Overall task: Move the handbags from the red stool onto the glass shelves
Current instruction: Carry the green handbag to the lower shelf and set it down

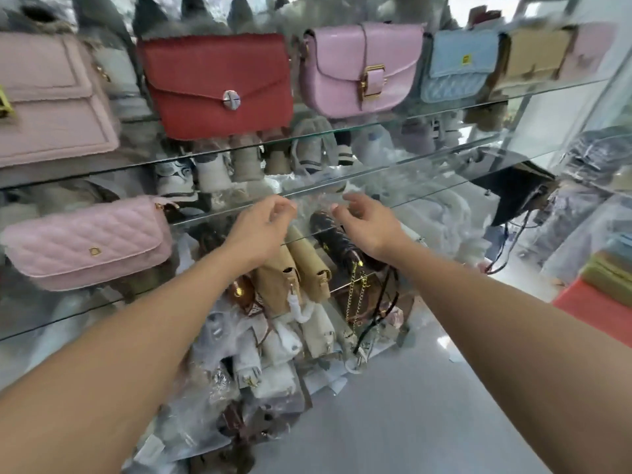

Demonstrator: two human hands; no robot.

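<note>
Hands first: your left hand (263,227) and right hand (367,222) were out at mid-frame, near each other, fingers loosely curled, released, gripping nothing. They hovered at the front edge of a glass shelf (393,181). Quilted pink handbag (89,241) stood on the shelf at left. Upper shelf held the red handbag (219,87), pink buckle handbag (359,70) and blue handbag (458,70) in a row. Red stool (595,313) sat at the right edge, stacked handbags (612,278) on it. Tan bags (307,265) lay below your hands.
</note>
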